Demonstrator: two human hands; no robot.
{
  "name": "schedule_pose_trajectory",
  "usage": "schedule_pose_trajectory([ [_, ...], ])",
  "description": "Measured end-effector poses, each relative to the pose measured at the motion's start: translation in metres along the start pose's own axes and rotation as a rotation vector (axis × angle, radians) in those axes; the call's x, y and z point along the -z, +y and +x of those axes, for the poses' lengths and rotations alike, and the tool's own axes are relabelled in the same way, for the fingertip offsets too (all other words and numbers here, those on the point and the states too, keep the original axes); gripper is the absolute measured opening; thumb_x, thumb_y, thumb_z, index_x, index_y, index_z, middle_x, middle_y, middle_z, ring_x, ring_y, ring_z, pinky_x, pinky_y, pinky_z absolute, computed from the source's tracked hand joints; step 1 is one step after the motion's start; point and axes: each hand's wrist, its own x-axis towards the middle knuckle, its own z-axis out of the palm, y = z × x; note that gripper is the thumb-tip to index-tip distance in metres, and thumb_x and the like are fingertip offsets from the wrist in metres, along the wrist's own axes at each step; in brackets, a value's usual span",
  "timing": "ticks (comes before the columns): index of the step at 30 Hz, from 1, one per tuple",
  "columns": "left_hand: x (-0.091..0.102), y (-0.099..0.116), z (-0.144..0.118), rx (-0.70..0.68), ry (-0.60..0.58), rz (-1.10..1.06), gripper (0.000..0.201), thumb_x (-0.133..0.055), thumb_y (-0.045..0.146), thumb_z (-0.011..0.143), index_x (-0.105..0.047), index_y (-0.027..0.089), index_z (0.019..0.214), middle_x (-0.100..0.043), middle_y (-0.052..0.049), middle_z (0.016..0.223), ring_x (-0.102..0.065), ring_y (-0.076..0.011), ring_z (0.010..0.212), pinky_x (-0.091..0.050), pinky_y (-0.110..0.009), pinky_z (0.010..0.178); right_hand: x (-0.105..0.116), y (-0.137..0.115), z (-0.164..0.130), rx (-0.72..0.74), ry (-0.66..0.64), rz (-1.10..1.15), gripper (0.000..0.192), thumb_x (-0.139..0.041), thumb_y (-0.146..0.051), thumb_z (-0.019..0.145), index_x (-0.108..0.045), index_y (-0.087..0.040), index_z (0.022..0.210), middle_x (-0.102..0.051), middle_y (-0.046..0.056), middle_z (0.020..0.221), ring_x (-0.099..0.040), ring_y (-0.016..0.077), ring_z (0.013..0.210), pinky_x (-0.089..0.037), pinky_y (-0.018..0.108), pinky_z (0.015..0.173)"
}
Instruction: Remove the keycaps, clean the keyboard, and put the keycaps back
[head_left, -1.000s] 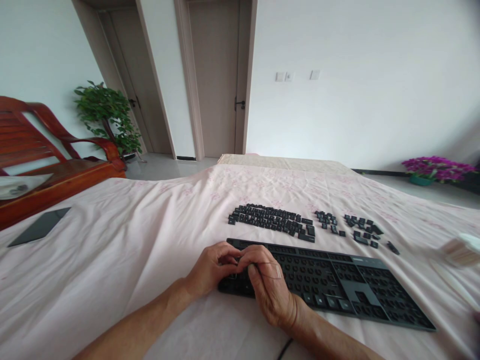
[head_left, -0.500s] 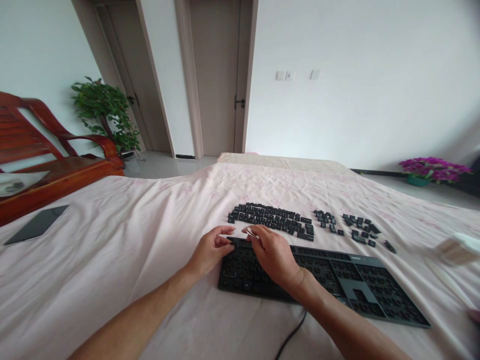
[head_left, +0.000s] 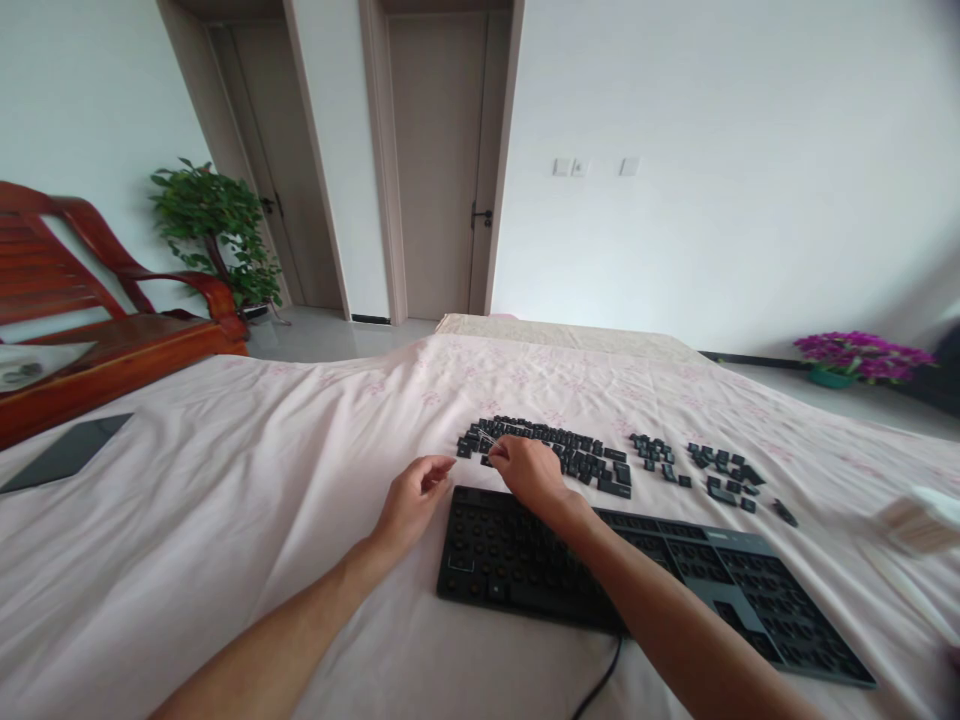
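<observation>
Right hand (head_left: 525,468) pinching tool over keycaps (head_left: 555,455), left hand (head_left: 411,500) half-open

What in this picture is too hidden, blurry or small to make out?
Head view:
- Right hand: its fingertips are hidden by its own back; a thin tool shows, its grip unclear.
- Loose keys: lettering too small.
- Pale thing at the right edge: blurred, cut off.
- Keyboard: partly behind the forearm.

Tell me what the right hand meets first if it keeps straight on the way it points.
Probably the loose keycaps laid out beyond the keyboard: the right hand already reaches their near left edge.
</observation>
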Motion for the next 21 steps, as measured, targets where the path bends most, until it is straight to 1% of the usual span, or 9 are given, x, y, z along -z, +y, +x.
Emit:
schedule_pose_trajectory([
  [3,0.000,-0.005,0.000,-0.012,-0.012,0.078,0.027,-0.061,0.029,0.083,-0.067,0.019,0.108,-0.071,-0.007,0.107,-0.066,-0.0193,0.096,-0.050,-0.034,0.088,-0.008,0.001,0.014,-0.023,-0.024,-0.017,0.022,-0.050,-0.030,0.087,-0.071,-0.025,0.089,-0.073,0.005,0.091,-0.065,0.0216,0.088,-0.038,0.027,0.070],
  [6,-0.001,-0.007,-0.001,-0.032,-0.024,0.106,0.025,-0.061,0.028,0.083,-0.068,0.020,0.106,-0.071,-0.006,0.105,-0.066,-0.0186,0.094,-0.051,-0.032,0.086,-0.015,-0.001,0.020,-0.032,-0.039,-0.026,0.024,-0.048,-0.031,0.087,-0.071,-0.025,0.090,-0.072,0.006,0.092,-0.064,0.0221,0.089,-0.039,0.028,0.071],
  [10,-0.001,-0.007,-0.002,-0.059,-0.036,0.133,0.022,-0.059,0.026,0.085,-0.070,0.021,0.103,-0.071,-0.005,0.103,-0.066,-0.0179,0.093,-0.051,-0.031,0.085,-0.021,-0.002,0.023,-0.022,-0.039,-0.042,0.027,-0.046,-0.032,0.089,-0.071,-0.025,0.094,-0.072,0.007,0.093,-0.064,0.0223,0.088,-0.039,0.029,0.071],
  [13,-0.001,-0.007,-0.001,-0.076,-0.043,0.172,0.021,-0.057,0.024,0.085,-0.070,0.021,0.101,-0.070,-0.005,0.101,-0.066,-0.0175,0.092,-0.050,-0.030,0.085,-0.024,-0.002,0.025,-0.019,-0.040,-0.051,0.025,-0.047,-0.033,0.089,-0.070,-0.025,0.093,-0.072,0.006,0.092,-0.064,0.0221,0.087,-0.039,0.029,0.070],
  [18,-0.001,-0.004,-0.001,-0.071,-0.043,0.236,0.022,-0.055,0.020,0.085,-0.071,0.020,0.099,-0.070,-0.004,0.099,-0.065,-0.0164,0.090,-0.050,-0.027,0.083,-0.028,-0.002,0.025,-0.029,-0.047,-0.055,0.024,-0.047,-0.033,0.090,-0.070,-0.025,0.092,-0.072,0.006,0.093,-0.065,0.0215,0.089,-0.039,0.028,0.070],
  [21,-0.002,-0.003,0.000,-0.070,-0.038,0.249,0.021,-0.055,0.019,0.084,-0.071,0.020,0.098,-0.070,-0.004,0.098,-0.065,-0.0161,0.089,-0.050,-0.027,0.083,-0.029,-0.002,0.024,-0.014,-0.029,-0.046,0.023,-0.048,-0.034,0.090,-0.070,-0.026,0.093,-0.072,0.005,0.095,-0.065,0.0214,0.089,-0.038,0.027,0.070],
])
